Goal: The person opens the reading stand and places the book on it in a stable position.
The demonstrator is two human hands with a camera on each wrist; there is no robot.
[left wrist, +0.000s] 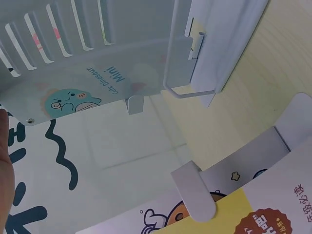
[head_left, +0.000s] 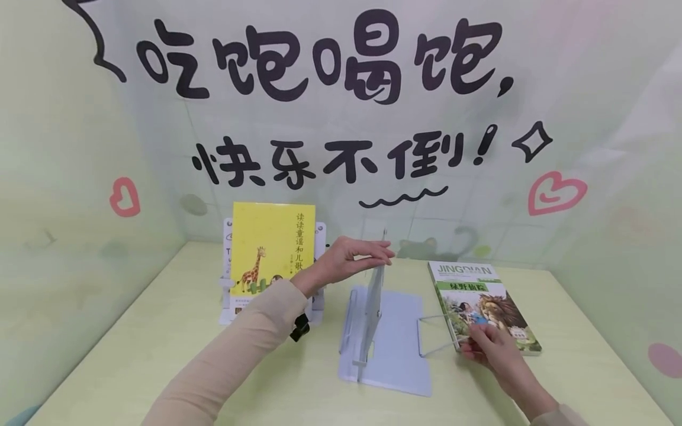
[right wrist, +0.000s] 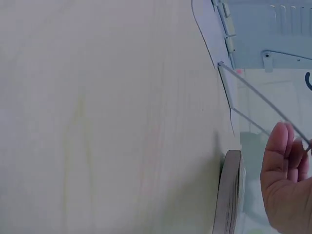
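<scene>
A pale blue metal book stand stands in the middle of the table, its base plate (head_left: 402, 361) flat and its back panel (head_left: 374, 305) raised, seen nearly edge-on in the head view. At the panel's top edge, my left hand (head_left: 354, 255) holds it between thumb and fingers. The left wrist view shows the slotted panel (left wrist: 141, 68) with a cartoon dinosaur; only a sliver of that hand appears. My right hand (head_left: 492, 352) pinches the far end of the stand's wire support (right wrist: 265, 101), which slants up from the base's right edge. The fingertips partly hide the wire's end.
A yellow book (head_left: 274, 242) with a giraffe leans on another white stand (head_left: 319, 234) at the back left. At the right, a thick illustrated book (head_left: 485, 302) lies on the table (head_left: 133, 361), just beyond my right hand. Printed panels (head_left: 346, 207) enclose the back and sides.
</scene>
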